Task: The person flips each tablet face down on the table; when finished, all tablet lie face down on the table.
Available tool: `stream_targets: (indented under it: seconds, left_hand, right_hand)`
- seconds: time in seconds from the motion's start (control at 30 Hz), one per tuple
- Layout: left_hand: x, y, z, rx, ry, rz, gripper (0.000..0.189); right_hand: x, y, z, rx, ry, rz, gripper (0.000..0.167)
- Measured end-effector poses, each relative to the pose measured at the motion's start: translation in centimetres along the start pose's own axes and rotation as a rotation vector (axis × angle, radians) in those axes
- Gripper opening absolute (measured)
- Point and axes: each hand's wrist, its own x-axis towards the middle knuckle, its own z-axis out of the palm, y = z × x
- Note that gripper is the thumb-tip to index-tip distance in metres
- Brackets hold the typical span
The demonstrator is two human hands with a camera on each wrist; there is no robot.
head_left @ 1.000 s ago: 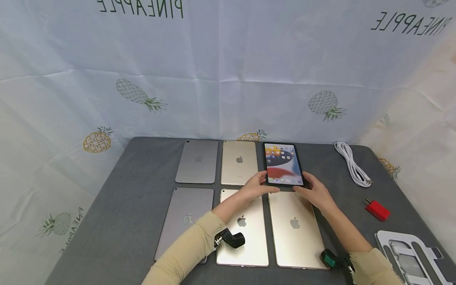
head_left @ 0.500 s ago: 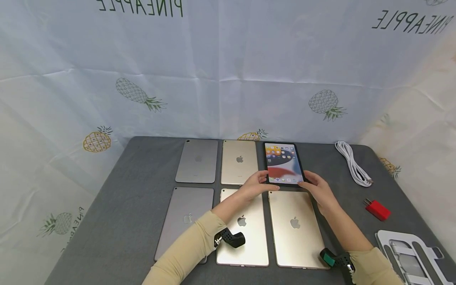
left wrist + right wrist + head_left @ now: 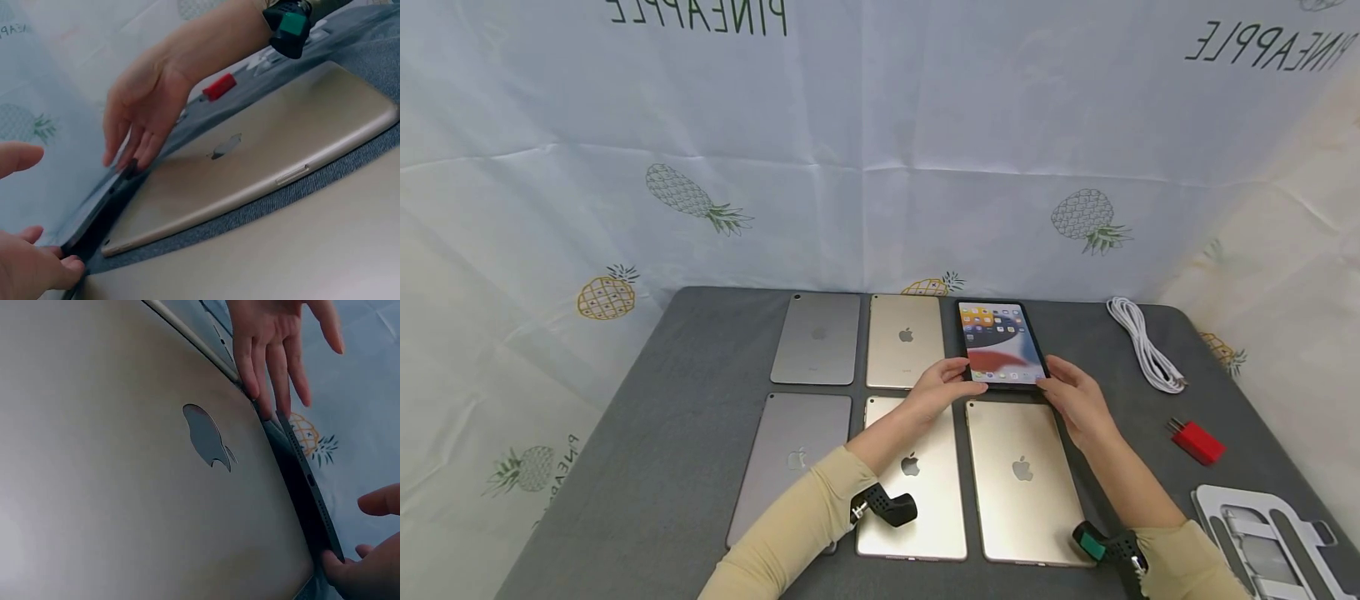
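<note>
A dark-framed tablet [image 3: 1000, 337] with a lit home screen lies in the back row, its near edge tilted up off the table. My left hand [image 3: 931, 393] touches its lower left corner with outstretched fingers. At the lower right corner, my right hand [image 3: 1078, 406] touches the edge. In the right wrist view, the right fingertips [image 3: 337, 567] meet the tablet's edge while the thumb stands apart above it; the left fingers there look straight. Just in front lies a gold tablet [image 3: 1022, 492], face down. How far the fingertips reach underneath is hidden.
Face-down beside these lie a second gold tablet [image 3: 904, 333], another gold one [image 3: 917, 508] under my left forearm, and two grey tablets, one behind [image 3: 816, 342] and one nearer [image 3: 790, 450]. To the right: a white cable [image 3: 1146, 350], red charger [image 3: 1198, 442], and silver folding stand [image 3: 1255, 533].
The right hand has moved in to the lit tablet's corner, and the left fingers have shifted slightly right and up. The tablet's near edge has risen a little.
</note>
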Motion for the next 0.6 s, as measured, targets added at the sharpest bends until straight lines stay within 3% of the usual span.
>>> stream_targets:
  seconds: [0.3, 0.6]
  left_hand:
    - [0.1, 0.5, 0.2, -0.196, 0.084, -0.012, 0.056]
    - [0.9, 0.9, 0.2, -0.256, 0.217, -0.055, 0.044]
  right_hand:
    - [-0.4, -0.2, -0.9, 0.024, -0.015, -0.049, 0.067]
    - [-0.5, -0.3, -0.5, 0.059, -0.045, -0.068, 0.072]
